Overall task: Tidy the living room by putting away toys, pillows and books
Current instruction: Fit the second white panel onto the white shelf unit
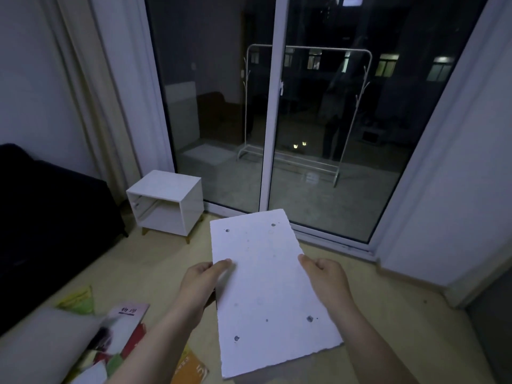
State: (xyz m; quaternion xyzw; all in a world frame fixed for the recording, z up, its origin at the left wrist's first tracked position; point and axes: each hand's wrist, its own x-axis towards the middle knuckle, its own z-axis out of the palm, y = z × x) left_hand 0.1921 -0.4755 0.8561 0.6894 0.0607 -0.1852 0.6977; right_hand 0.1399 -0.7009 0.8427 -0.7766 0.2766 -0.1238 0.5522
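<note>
Board (271,289) lengthwise away, toward window (332,106).

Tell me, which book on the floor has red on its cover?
The book with black characters printed near its top, lying just beside the left forearm. Its cover is white and red. The one farther back is yellow-green, and the one nearest the bottom edge is orange.

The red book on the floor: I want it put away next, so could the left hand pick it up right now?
Probably not yet: the left hand and right hand both grip the white board. The red book lies uncovered below-left.
</note>
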